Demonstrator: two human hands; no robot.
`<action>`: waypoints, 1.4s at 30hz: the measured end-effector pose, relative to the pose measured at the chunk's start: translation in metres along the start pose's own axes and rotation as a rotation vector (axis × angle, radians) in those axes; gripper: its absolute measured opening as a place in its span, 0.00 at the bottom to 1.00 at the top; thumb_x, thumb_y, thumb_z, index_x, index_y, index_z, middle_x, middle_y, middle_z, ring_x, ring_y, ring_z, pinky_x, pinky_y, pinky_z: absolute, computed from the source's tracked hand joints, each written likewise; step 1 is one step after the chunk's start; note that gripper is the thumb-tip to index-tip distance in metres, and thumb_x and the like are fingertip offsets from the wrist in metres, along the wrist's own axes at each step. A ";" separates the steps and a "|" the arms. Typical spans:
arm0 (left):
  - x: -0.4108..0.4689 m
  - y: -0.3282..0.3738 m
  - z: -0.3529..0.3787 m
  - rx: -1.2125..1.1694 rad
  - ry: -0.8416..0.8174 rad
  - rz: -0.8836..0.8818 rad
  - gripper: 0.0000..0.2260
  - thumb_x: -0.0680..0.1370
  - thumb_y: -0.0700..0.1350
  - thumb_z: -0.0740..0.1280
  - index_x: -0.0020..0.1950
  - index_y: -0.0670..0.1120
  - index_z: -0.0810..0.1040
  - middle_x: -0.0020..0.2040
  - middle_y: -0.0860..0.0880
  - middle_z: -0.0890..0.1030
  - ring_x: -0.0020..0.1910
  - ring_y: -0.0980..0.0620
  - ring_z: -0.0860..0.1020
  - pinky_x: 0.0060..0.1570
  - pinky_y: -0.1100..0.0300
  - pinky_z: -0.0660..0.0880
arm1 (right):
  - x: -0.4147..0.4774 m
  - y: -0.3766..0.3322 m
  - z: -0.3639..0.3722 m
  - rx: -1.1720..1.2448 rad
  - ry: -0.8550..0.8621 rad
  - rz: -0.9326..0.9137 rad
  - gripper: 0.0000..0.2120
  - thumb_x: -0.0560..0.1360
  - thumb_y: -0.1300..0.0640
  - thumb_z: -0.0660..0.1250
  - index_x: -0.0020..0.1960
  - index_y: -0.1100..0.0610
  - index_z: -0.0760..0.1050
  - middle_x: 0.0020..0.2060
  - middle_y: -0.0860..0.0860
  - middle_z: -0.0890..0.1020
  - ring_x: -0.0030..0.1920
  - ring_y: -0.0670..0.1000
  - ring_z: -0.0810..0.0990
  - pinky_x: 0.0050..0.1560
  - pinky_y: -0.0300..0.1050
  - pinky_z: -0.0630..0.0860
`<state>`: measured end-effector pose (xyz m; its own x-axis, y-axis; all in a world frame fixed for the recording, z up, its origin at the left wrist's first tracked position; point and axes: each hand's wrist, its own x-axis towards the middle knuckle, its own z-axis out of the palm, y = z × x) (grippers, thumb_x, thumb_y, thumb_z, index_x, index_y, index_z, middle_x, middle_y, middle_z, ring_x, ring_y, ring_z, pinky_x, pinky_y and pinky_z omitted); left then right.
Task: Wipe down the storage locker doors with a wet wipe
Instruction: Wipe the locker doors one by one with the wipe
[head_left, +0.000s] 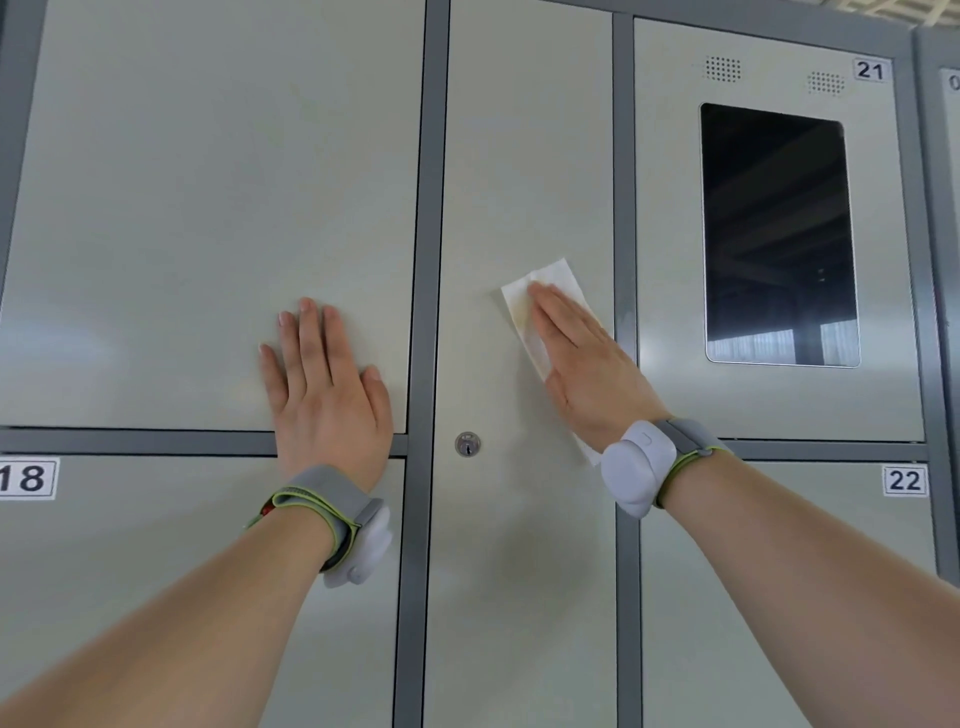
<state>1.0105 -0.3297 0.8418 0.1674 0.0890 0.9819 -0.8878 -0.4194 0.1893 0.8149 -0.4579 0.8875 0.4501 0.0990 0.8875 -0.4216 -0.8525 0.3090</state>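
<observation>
Counted: 2 hands, i.e. left hand (324, 395) & right hand (587, 374). 2 wrist bands, 1 per arm: left band (332, 506), right band (652, 462). 1 wet wipe (553, 278). 5 locker doors: top-left door (208, 208), door 18 (156, 571), centre door (524, 156), door 21 (670, 260), door 22 (779, 571); a 6th was cut off at the right edge. 3 whole no. labels: label 18 (26, 478), label 21 (870, 70), label 22 (905, 480). 1 keyhole (467, 444), 1 dark screen (779, 234), 2 dotted grilles (723, 68).

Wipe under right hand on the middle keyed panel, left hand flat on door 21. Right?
Not quite. The head view shows the left hand flat on the door above 18, not door 21. The right hand does press the wipe on the middle keyed panel.
</observation>
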 end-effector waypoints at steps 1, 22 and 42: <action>0.000 0.000 0.000 0.002 0.000 0.002 0.27 0.78 0.47 0.49 0.75 0.35 0.56 0.75 0.36 0.57 0.75 0.37 0.54 0.73 0.42 0.47 | 0.000 0.003 0.001 -0.002 0.002 -0.011 0.30 0.72 0.66 0.49 0.75 0.63 0.55 0.76 0.54 0.56 0.76 0.52 0.53 0.75 0.47 0.52; -0.001 -0.002 0.001 0.014 0.010 0.016 0.27 0.78 0.48 0.48 0.75 0.35 0.56 0.75 0.37 0.57 0.75 0.37 0.54 0.73 0.43 0.47 | -0.003 0.005 0.034 -0.079 0.266 0.174 0.31 0.71 0.70 0.41 0.75 0.66 0.53 0.75 0.60 0.56 0.75 0.53 0.49 0.73 0.41 0.36; -0.001 -0.001 0.000 -0.002 0.001 0.018 0.27 0.78 0.47 0.48 0.75 0.35 0.56 0.75 0.36 0.57 0.75 0.37 0.54 0.72 0.43 0.46 | -0.036 0.001 0.024 -0.090 0.149 0.109 0.28 0.76 0.70 0.57 0.75 0.63 0.57 0.75 0.59 0.56 0.75 0.57 0.50 0.74 0.46 0.43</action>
<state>1.0113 -0.3291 0.8406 0.1506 0.0823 0.9852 -0.8917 -0.4188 0.1713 0.8171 -0.4746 0.8480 0.2790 0.0891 0.9561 -0.5335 -0.8135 0.2315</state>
